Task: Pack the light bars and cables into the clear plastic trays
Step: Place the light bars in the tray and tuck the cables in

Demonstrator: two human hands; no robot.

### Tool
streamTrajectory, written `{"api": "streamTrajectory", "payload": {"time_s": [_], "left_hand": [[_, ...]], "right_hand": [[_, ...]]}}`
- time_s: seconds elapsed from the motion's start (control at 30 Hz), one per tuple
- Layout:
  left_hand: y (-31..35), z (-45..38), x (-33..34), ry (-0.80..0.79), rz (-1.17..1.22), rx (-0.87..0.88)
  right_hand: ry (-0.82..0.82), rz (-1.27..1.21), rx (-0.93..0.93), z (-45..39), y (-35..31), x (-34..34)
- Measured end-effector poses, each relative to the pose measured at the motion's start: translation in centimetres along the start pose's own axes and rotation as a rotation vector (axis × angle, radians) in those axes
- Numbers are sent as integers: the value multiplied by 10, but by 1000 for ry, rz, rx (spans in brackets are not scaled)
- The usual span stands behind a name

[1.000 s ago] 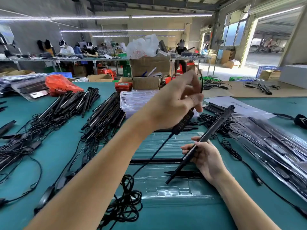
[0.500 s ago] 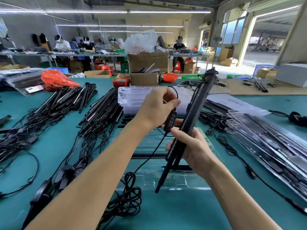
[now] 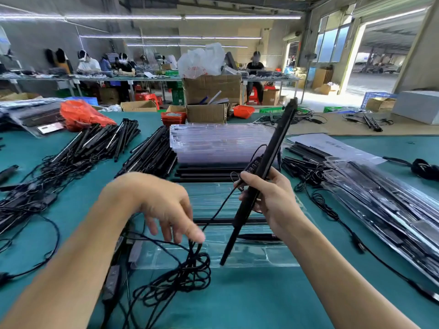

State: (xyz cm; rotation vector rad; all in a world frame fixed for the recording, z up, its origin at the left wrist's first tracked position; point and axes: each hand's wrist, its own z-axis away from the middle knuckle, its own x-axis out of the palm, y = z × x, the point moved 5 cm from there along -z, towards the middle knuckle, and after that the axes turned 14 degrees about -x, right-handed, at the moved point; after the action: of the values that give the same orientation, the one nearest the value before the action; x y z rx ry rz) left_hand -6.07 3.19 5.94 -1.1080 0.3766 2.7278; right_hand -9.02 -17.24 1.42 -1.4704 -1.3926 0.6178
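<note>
I see a workshop with a teal table (image 3: 249, 302) filling the lower frame. At left lie heaps of black light bars (image 3: 99, 138) with tangled leads. In the lower centre, my left hand (image 3: 166, 210) hangs with fingers loosely spread, fingertips at the cable (image 3: 180, 276) coiled on the table; I cannot tell whether they pinch it. A clear tray (image 3: 261, 255) lies beneath. Right of centre, my right hand (image 3: 273, 200) grips a light bar (image 3: 266, 167) held steeply tilted, together with its inline controller (image 3: 253, 165). At far right sit packed trays (image 3: 380, 198).
</note>
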Motion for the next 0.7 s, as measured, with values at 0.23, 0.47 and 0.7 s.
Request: {"api": "streamTrajectory", "payload": {"time_s": [0.23, 0.47, 0.7], "left_hand": [[-7, -11, 15, 55, -105, 30], [-9, -11, 7, 84, 167, 197], [-1, -5, -12, 191, 444, 242]], "right_hand": [[25, 8, 16, -1, 1, -6], [-68, -57, 22, 4, -5, 3], [-243, 76, -2, 13, -2, 30]]}}
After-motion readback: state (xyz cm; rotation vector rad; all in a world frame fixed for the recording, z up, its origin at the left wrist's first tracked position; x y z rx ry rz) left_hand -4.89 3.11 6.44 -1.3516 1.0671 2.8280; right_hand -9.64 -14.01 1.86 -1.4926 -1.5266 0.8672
